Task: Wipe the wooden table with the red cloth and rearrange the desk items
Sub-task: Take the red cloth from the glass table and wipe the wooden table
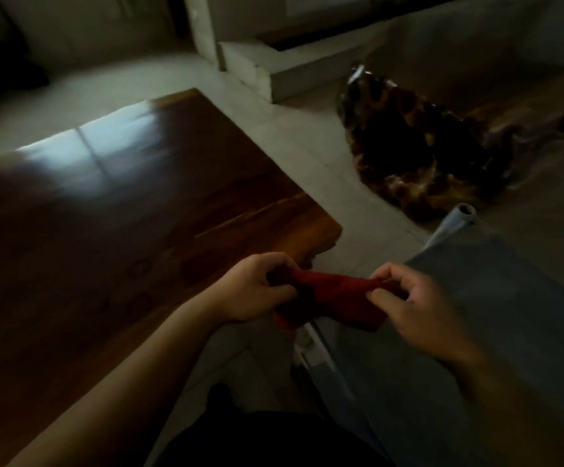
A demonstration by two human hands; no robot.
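Fingers [383, 293] of both hands pinching folded dark-red cloth [334, 299], left hand [257, 291], right hand [422, 315], beside glossy brown wooden table [105, 214] corner, frame dim, motion-blurred, cloth underside hidden.

We are showing two bare forearms, with no sleeves, watch, bracelet or rings appearing on them anywhere in this dim light. Our left hand [257, 291] and right hand [418, 311] are both going ungloved. Below them, dark clothing [274, 439] is covering our lap, its detail blurring into shadow.
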